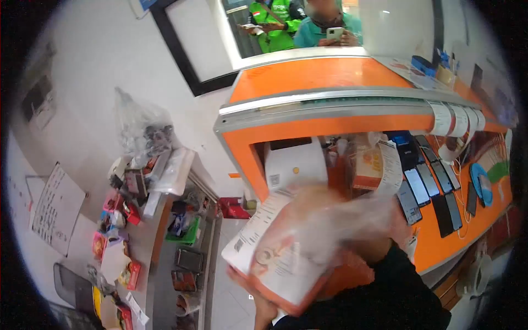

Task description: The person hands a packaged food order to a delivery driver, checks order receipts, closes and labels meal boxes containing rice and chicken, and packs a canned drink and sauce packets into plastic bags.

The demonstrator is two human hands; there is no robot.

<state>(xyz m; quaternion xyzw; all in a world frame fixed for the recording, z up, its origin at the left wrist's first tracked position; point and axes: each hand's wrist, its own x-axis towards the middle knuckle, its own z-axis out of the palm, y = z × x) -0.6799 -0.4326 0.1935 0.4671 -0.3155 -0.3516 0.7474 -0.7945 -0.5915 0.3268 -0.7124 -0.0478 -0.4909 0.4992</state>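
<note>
An orange-and-white box or paper pack (297, 280) inside a clear plastic bag (335, 225) is tilted in front of me. A white printed receipt (256, 225) sticks out at its upper left. My left hand (264, 308) grips the pack from its lower left edge, fingers partly under it. My right hand (377, 250), coming out of a black sleeve, is at the bag's right side. Plastic and motion blur hide its fingers, so I cannot tell what they grip.
Several phones (418, 187) lie on the orange counter (429, 247). A white printer (297, 165) and another orange-and-white pack (368, 165) stand in the counter's recess. Receipts (451, 118) hang from its ledge. Two people are beyond the window. A cluttered shelf (157, 242) stands left.
</note>
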